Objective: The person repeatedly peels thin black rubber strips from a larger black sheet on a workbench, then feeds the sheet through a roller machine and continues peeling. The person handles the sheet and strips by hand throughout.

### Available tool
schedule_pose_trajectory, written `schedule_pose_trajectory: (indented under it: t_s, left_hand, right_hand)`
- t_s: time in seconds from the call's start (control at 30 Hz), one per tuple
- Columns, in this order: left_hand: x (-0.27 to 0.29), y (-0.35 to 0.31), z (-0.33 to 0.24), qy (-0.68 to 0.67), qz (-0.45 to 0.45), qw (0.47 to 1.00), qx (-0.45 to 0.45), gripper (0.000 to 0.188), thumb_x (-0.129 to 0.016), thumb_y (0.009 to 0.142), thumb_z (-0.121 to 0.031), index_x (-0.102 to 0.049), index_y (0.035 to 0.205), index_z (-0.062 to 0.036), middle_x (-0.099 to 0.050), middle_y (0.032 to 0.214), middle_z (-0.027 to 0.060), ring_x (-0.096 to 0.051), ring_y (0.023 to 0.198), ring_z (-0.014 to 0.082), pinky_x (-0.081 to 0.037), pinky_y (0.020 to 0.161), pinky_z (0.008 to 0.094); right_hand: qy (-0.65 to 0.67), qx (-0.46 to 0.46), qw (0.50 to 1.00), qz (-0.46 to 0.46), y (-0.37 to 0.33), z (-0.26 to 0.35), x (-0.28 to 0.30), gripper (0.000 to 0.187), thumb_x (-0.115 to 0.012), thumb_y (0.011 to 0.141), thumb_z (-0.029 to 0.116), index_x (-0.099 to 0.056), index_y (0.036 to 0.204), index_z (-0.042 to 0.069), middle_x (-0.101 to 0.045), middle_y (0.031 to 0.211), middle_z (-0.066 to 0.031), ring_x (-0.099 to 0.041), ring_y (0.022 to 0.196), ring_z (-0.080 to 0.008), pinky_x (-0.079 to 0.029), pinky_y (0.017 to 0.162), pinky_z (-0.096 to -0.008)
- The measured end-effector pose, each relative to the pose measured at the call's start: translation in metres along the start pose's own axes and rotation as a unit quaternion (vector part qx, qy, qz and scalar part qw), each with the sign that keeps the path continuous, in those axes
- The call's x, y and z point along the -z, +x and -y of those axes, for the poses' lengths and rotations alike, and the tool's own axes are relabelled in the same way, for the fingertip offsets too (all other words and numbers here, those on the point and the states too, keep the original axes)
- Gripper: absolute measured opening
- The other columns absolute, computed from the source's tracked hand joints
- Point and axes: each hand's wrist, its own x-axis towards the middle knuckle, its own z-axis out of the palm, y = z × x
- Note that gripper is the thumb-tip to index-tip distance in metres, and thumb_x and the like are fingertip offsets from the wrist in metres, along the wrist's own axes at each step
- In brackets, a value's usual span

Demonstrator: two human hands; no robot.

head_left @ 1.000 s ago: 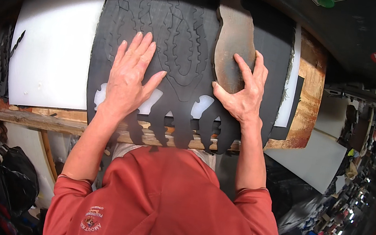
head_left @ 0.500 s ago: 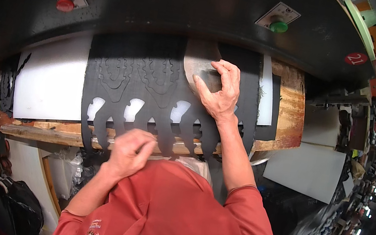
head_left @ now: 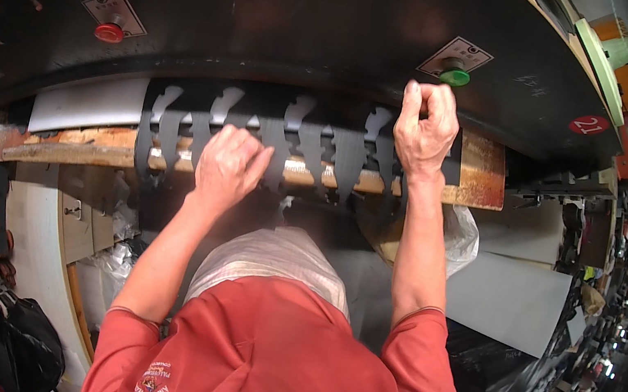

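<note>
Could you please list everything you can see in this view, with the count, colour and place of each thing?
Cut-out sheet: one, dark grey, with rows of shaped holes, hanging over the bench's front edge.
Wooden bench edge: one, brown, running across the middle.
Machine head: one, black, overhanging the bench.
Red push button: one, upper left on the machine head.
Green push button: one, upper right on the machine head.
White board: one, on the bench at left.
Drawer unit: one, pale, below the bench at left.
Black bag: one, lower left on the floor.
Left hand: curled on the sheet near the bench edge.
Right hand: fisted, just below the green button.
</note>
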Motion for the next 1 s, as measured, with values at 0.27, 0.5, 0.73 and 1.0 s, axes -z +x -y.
schedule_pose_trajectory:
  t_s: [0.27, 0.5, 0.73, 1.0]
  left_hand:
    - [-0.004, 0.003, -0.001, 0.020, -0.021, 1.000, -0.006, 0.021, -0.084, 0.085, -0.009, -0.064, 0.079, -0.0064, -0.064, 0.077, 0.0072, -0.062, 0.076, 0.0290, -0.053, 0.070, 0.0407]
    - [-0.002, 0.004, -0.003, 0.013, -0.017, 1.000, 0.017, 0.021, -0.084, 0.086, -0.012, -0.066, 0.076, -0.0057, -0.067, 0.076, 0.0076, -0.064, 0.075, 0.0285, -0.054, 0.070, 0.0405]
    - [-0.002, 0.003, -0.005, -0.003, -0.008, 0.999, 0.043, 0.024, -0.083, 0.087, -0.013, -0.065, 0.074, -0.0040, -0.067, 0.076, 0.0086, -0.063, 0.076, 0.0294, -0.053, 0.072, 0.0423]
    - [-0.004, 0.003, -0.012, 0.017, -0.007, 0.998, 0.063, 0.028, -0.086, 0.084, -0.014, -0.062, 0.073, -0.0045, -0.063, 0.073, 0.0091, -0.060, 0.074, 0.0305, -0.051, 0.070, 0.0429]
  right_hand:
    - [-0.092, -0.015, 0.994, 0.050, -0.127, 0.003, 0.003, 0.024, -0.074, 0.082, 0.001, -0.055, 0.068, 0.007, -0.053, 0.070, -0.0079, -0.053, 0.068, -0.0295, -0.044, 0.064, -0.0433]
    - [-0.079, -0.004, 0.995, 0.056, -0.129, 0.000, -0.001, 0.026, -0.079, 0.082, 0.006, -0.057, 0.070, 0.011, -0.052, 0.070, -0.0040, -0.052, 0.069, -0.0265, -0.042, 0.066, -0.0403]
    - [-0.075, -0.009, 0.996, 0.053, -0.129, -0.001, 0.000, 0.029, -0.081, 0.083, 0.005, -0.056, 0.070, 0.011, -0.050, 0.069, -0.0036, -0.050, 0.068, -0.0253, -0.042, 0.065, -0.0399]
    - [-0.036, -0.069, 0.989, 0.124, -0.130, 0.001, 0.011, 0.022, -0.078, 0.084, 0.006, -0.062, 0.069, 0.008, -0.059, 0.072, -0.0068, -0.055, 0.072, -0.0295, -0.047, 0.070, -0.0421]
